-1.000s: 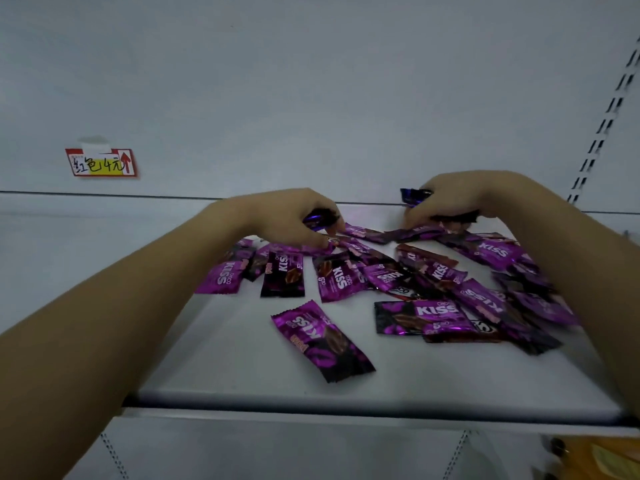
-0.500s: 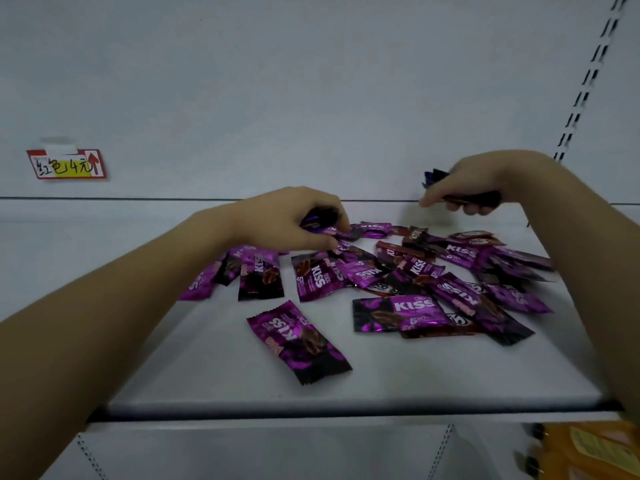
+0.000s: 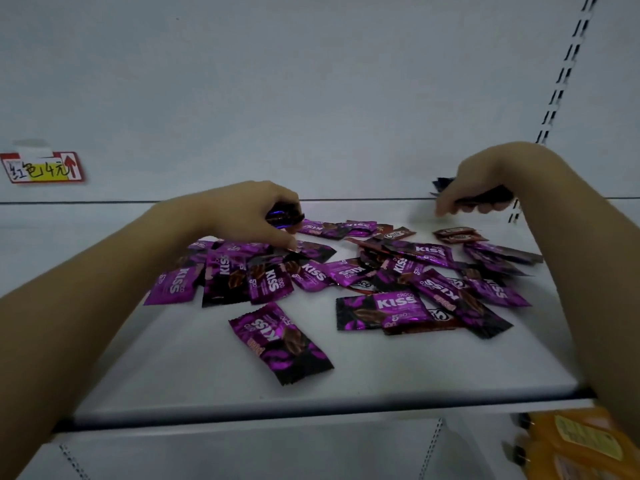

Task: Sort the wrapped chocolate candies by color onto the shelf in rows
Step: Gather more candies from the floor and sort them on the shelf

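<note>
the purple candies [image 3: 346, 271] lie in a loose, overlapping heap across the middle of the white shelf [image 3: 207, 386], with one lone candy [image 3: 280, 344] apart toward the front edge and a few brown candies [image 3: 457, 234] at the back right. the left hand [image 3: 242, 216] curls round a small dark bundle [image 3: 284, 217] over the heap's left end, one fingertip touching a wrapper below. the right hand [image 3: 485, 178] hovers above the back right corner, fingers closed on a dark stack [image 3: 485, 198]. the pieces look light and thin, and the glossy film probably slides and crinkles. the chocolate inside may crack if squeezed. the best hold, i judge, is a light pinch across the flat middle or on a crimped end, taking the topmost of the overlapped ones first.
</note>
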{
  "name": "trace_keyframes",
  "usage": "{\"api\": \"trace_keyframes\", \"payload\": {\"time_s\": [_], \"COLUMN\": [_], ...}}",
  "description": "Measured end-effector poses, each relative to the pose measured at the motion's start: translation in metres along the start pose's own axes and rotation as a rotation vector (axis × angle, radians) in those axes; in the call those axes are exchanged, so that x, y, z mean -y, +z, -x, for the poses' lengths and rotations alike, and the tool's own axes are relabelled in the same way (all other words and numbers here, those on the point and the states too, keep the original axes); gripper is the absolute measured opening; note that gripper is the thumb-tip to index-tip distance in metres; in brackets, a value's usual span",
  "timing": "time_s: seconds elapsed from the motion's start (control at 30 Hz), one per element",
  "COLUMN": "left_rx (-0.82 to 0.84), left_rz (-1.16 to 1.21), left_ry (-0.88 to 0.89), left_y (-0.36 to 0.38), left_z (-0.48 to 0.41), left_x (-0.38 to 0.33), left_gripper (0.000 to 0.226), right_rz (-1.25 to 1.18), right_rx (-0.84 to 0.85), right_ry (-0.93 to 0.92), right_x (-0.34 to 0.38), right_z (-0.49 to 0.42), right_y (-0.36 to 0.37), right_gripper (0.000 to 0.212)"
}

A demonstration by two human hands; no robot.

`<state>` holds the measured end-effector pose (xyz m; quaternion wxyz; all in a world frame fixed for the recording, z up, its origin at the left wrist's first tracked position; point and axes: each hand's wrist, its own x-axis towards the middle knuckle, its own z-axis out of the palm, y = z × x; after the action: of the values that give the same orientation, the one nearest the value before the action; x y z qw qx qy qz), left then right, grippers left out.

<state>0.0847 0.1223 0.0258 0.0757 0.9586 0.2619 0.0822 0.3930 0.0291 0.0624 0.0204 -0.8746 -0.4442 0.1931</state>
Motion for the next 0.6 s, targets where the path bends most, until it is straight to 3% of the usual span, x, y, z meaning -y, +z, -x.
{"api": "trace_keyframes", "payload": {"time_s": [0.07, 0.13, 0.27, 0.4, 0.5, 0.6], "left_rx": [-0.029, -0.001, 0.025, 0.141, 0.199, 0.162], "left_rz": [0.004, 0.001, 0.118, 0.27, 0.156, -0.015], "left_ry": [-0.009, 0.006, 0.122, 0.23, 0.189, 0.115], "left_y": [0.004, 0.009, 0.016, 0.012, 0.01, 0.006], "left_z": [-0.001, -0.003, -0.003, 0.001, 0.0, -0.002], "left_x": [-0.001, -0.004, -0.019, -0.037, -0.035, -0.026], "left_gripper": [0.033, 0.033, 0.023, 0.023, 0.024, 0.024], "right_rz": [0.085, 0.1, -0.09, -0.121, 0.053, 0.231], "right_rx": [0.05, 0.118, 0.141, 0.165, 0.276, 0.098], "right_ry": [0.125, 0.139, -0.091, -0.287, -0.319, -0.213], "right_x": [-0.013, -0.02, -0.007, 0.023, 0.043, 0.034], "right_z": [-0.006, -0.017, -0.015, 0.022, 0.031, 0.016], "right_y": [0.003, 0.012, 0.014, 0.003, 0.02, 0.034], "right_gripper": [0.028, 0.031, 0.039, 0.037, 0.037, 0.039]}}
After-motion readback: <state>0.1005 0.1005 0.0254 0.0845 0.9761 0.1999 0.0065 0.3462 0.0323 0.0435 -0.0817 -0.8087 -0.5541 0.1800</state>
